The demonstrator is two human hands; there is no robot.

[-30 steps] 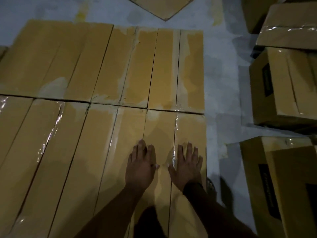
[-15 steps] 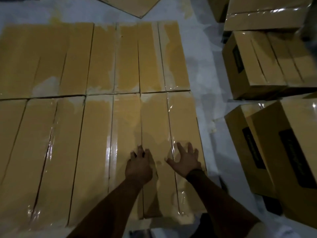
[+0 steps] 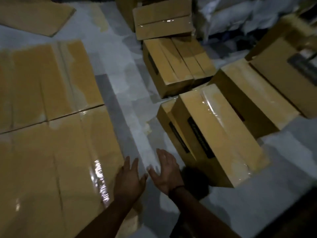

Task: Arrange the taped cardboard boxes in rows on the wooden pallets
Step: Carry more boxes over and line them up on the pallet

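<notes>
Taped cardboard boxes (image 3: 51,152), tan with glossy tape seams, flush in rows; hands (image 3: 129,181) (image 3: 165,172) spread, empty, at their edge.

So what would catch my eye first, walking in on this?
Probably the flat layer of taped cardboard boxes filling the left side, packed edge to edge in rows under shiny tape. Next comes the jumble of loose boxes on the right, lying at odd angles, the nearest box biggest in view. At the bottom, between the two groups, the person's left hand and right hand are spread open above the pale floor.
</notes>
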